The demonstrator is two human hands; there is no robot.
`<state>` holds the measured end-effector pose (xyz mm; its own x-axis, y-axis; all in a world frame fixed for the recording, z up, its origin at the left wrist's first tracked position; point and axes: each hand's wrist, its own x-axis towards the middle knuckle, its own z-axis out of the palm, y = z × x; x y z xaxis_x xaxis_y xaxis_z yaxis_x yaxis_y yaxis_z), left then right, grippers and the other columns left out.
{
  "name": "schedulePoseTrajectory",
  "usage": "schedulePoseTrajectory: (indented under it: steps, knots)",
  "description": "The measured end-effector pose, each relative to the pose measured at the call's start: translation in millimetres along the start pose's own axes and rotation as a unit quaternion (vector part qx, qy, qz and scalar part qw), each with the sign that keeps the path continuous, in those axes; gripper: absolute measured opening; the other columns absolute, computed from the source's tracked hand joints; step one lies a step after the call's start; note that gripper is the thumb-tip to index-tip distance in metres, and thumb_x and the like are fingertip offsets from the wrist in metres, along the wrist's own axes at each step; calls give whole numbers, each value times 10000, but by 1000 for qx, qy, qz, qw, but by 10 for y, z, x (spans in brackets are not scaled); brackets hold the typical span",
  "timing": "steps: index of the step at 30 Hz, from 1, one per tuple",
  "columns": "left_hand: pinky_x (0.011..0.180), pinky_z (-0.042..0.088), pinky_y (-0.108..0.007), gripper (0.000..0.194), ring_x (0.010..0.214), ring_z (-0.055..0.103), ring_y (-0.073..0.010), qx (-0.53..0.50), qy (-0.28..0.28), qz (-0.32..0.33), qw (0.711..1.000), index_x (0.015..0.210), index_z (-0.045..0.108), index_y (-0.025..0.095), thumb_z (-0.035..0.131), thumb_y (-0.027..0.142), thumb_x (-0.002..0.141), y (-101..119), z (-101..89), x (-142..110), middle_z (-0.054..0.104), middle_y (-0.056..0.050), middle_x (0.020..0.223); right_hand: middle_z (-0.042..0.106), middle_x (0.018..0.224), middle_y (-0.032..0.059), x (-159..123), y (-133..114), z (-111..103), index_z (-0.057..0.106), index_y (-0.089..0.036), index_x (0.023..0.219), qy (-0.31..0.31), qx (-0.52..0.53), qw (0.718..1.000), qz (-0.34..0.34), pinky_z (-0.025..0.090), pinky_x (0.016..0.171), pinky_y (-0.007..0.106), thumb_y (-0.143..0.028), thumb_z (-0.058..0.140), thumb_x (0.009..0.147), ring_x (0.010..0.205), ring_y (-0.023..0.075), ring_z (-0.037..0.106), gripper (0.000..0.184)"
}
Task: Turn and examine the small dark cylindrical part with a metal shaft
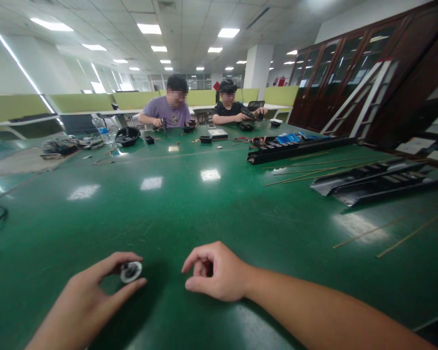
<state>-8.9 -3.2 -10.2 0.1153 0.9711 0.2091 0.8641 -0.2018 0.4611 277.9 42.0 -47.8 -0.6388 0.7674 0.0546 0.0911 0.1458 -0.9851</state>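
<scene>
The thumb and forefinger of the left hand [83,301] pinch a small round black ring with a pale white face [131,272] by its edges, over a glossy green tabletop [168,214]. Just beside it, the right hand [215,272] curls loosely, forefinger bent toward the thumb, nothing visible between them. Farther out across the smooth surface lie thin pale wooden rods [387,229] and long black slotted plastic channels [372,181].

Panel lights [149,28] shine over olive-green desk partitions [82,103], a white pillar [257,68] and dark glass-fronted wooden cabinets [336,73].
</scene>
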Motion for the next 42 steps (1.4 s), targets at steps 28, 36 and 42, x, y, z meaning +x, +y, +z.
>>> schedulePoseTrajectory:
  steps: [28, 36, 42]
  knots:
    - [836, 493, -277, 250, 950, 635, -181, -107, -110, 28, 988, 1092, 599, 269, 632, 412, 890, 413, 543, 99, 667, 1, 1031, 632, 875, -14, -5, -36, -20, 593, -218, 1075, 47, -159, 986, -23, 466, 641, 238, -130, 680, 712, 622, 98, 560, 384]
    - [829, 508, -276, 246, 941, 644, -180, -113, -117, 35, 986, 1094, 610, 272, 622, 418, 896, 435, 565, 95, 682, -1, 1022, 634, 859, -5, -8, -48, -21, 648, -203, 997, 44, -181, 982, -28, 439, 609, 222, -165, 664, 742, 634, 102, 549, 258]
    - [880, 544, -340, 287, 1016, 651, -223, -96, -87, 69, 989, 1113, 613, 271, 639, 436, 880, 374, 625, 82, 688, -34, 1064, 633, 762, -13, -1, -50, -20, 667, -195, 928, 45, -204, 977, -36, 419, 606, 221, -200, 667, 754, 640, 115, 555, 174]
